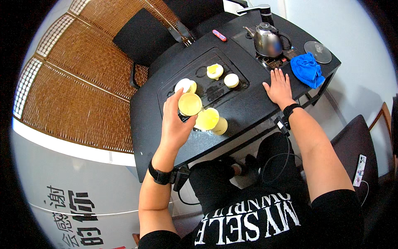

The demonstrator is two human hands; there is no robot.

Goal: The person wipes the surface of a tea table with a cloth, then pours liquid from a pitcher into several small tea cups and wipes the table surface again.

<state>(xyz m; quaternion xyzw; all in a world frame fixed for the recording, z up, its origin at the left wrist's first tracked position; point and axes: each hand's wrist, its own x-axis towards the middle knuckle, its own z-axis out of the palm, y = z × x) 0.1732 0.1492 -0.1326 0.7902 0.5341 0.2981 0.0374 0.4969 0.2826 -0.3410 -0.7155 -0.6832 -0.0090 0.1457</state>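
Observation:
In my left hand (174, 123) is a small pale-yellow cup (190, 104), gripped by its rim between thumb and fingers and tilted to the right. A thin clear stream seems to run from its lip into a taller pale-yellow cup (220, 127) standing near the table's front edge. Behind my left fingers sits a white and yellow piece of teaware (183, 85), partly hidden. My right hand (279, 88) lies palm down on the black table (255, 104), holding nothing, just in front of the induction hob (275, 63) and left of a crumpled blue cloth (307, 70).
A yellow spouted piece (214, 71) and a small cup (231, 81) sit on the wet recessed tea tray (192, 73). The steel kettle (269, 43) stands on the hob, near a tap (266, 14), glass lid (317, 52) and red packet (219, 35).

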